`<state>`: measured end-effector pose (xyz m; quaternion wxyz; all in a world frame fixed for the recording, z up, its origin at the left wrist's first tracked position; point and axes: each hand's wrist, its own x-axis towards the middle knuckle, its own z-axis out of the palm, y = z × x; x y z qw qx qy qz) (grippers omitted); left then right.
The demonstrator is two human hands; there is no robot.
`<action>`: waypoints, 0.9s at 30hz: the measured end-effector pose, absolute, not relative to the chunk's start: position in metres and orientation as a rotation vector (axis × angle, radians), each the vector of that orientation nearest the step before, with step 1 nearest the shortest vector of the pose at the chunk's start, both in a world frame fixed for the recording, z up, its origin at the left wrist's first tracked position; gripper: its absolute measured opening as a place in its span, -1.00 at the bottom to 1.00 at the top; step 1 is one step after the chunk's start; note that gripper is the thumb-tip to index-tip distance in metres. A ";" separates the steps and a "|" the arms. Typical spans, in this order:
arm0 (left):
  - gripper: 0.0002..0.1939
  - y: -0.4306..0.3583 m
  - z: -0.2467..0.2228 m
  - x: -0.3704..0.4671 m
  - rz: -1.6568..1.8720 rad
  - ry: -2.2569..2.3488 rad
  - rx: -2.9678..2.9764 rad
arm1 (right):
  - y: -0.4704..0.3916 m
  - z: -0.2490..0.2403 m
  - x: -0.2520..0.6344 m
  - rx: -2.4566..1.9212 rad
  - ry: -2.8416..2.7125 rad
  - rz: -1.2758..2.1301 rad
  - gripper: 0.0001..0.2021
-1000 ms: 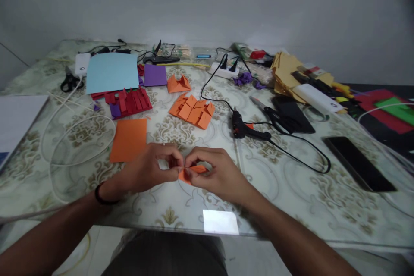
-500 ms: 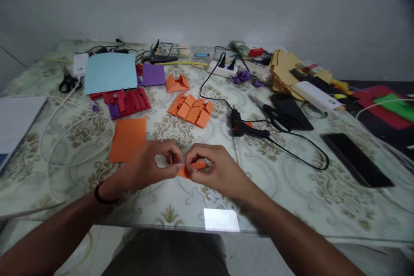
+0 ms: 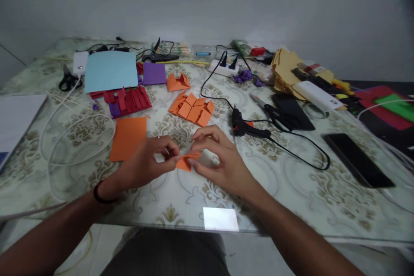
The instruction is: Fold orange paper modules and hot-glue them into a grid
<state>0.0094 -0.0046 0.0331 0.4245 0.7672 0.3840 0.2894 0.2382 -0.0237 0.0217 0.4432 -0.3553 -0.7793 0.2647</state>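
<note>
A small folded piece of orange paper [image 3: 184, 164] is held up over the near middle of the table. My left hand [image 3: 150, 159] pinches its left end between thumb and fingers. On its right side, my right hand [image 3: 218, 157] has the thumb against the paper, with the index finger raised and curved above it. A flat orange sheet [image 3: 127, 136] lies beside and partly behind my left hand. Farther back are a group of folded orange pieces [image 3: 192, 110] and another folded orange piece [image 3: 178, 82].
A black glue gun [image 3: 247, 127] with its cord lies right of my hands, near scissors [image 3: 274, 114] and a phone [image 3: 357, 159]. Red folded strips [image 3: 131, 101], a light blue sheet [image 3: 111, 71] and a purple square [image 3: 154, 73] are back left. A white cable [image 3: 80, 166] loops at left.
My right hand's fingers have spread and lifted off the top of the orange paper, showing more of it. My left hand keeps its pinch, slightly shifted left and up.
</note>
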 end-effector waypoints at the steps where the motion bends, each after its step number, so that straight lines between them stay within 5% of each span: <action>1: -0.93 -0.005 0.033 0.010 0.736 0.960 1.958 | -0.023 0.021 0.239 -0.875 -1.960 0.633 -0.91; 27: -0.86 -0.009 0.033 0.008 0.897 0.811 2.325 | -0.024 0.020 0.236 -0.844 -2.018 0.683 -0.94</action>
